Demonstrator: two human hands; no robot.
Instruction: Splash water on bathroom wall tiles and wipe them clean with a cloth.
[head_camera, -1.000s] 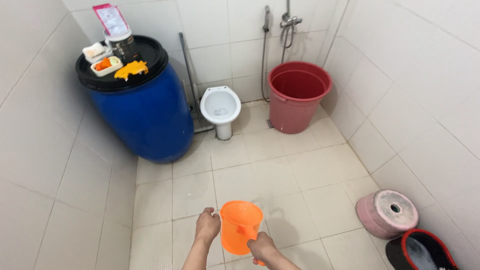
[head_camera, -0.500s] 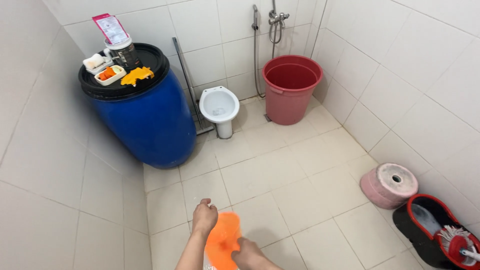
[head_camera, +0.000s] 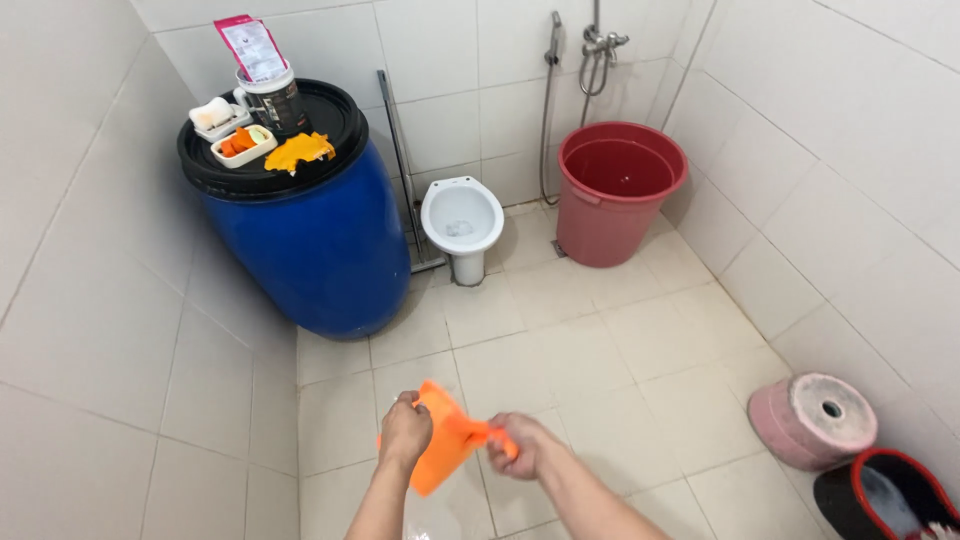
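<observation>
Tipped further, orange jug (head_camera: 445, 450) over tiled floor (head_camera: 560, 350).

Tiled floor (head_camera: 590, 350) (pale), blue barrel (head_camera: 320, 250), red bucket (head_camera: 615, 200), pink stool (head_camera: 812, 420)

Both hands held a tipped orange plastic jug (head_camera: 445, 450): left hand (head_camera: 405, 432) on its side, right hand (head_camera: 525, 445) on its handle.
</observation>
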